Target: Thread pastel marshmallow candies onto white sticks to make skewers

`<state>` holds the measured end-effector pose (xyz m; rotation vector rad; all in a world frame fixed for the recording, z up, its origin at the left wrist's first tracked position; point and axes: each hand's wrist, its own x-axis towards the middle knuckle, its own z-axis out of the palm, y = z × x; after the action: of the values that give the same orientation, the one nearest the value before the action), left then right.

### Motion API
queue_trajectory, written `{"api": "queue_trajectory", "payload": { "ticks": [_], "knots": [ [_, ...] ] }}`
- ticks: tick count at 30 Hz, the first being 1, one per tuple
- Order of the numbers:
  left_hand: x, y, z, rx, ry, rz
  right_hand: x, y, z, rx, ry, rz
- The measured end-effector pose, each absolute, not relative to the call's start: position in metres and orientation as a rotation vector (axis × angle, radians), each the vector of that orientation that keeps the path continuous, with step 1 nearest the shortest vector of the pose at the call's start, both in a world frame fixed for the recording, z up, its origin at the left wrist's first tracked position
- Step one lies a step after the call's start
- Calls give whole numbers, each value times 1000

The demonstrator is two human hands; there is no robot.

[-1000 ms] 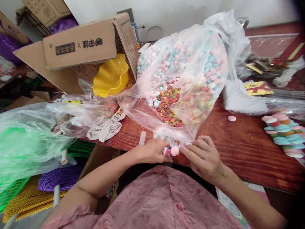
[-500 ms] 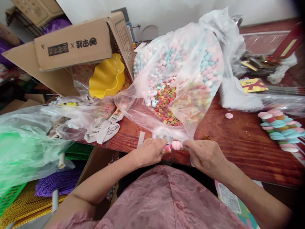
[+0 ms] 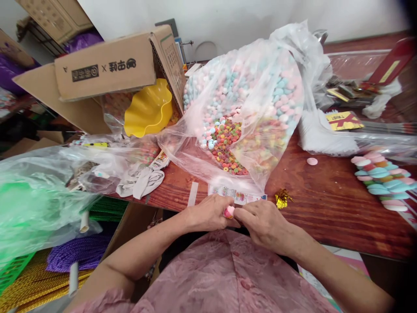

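Note:
My left hand (image 3: 208,214) and my right hand (image 3: 260,222) meet at the near edge of the wooden table (image 3: 332,204), fingers pinched together on a small pink candy piece (image 3: 229,211) held between them. Just beyond the hands lies a printed paper strip (image 3: 239,194) and a small gold foil twist (image 3: 282,198). A big clear plastic bag (image 3: 247,108) stands open behind them, filled with pastel pink and blue candies and colourful ring candies (image 3: 226,145).
A cardboard box (image 3: 107,71) and a yellow wavy bowl (image 3: 148,111) sit at the back left. Finished pastel candy strings (image 3: 381,180) lie at the right, near a loose pink candy (image 3: 312,161). A green-tinted plastic bag (image 3: 35,195) and rolls of purple and gold material (image 3: 48,269) fill the left.
Both hands have drawn back toward me and closed together on the pink candy piece. The gold foil twist now shows on the table where the right hand was.

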<state>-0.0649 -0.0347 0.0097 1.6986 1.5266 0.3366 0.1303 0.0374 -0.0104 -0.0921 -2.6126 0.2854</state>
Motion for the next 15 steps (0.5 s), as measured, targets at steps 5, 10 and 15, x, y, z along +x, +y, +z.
{"api": "queue_trajectory", "payload": {
  "ticks": [5,10,15],
  "knots": [
    [-76,-41,9,1627,1602,425,140,37,-1,-171,-2497,192],
    [-72,-42,13,1714,1640,376,143,35,-1,-157,-2611,154],
    [-58,-40,14,1802,1679,234,134,32,-8,-126,-2659,226]
  ]
}}
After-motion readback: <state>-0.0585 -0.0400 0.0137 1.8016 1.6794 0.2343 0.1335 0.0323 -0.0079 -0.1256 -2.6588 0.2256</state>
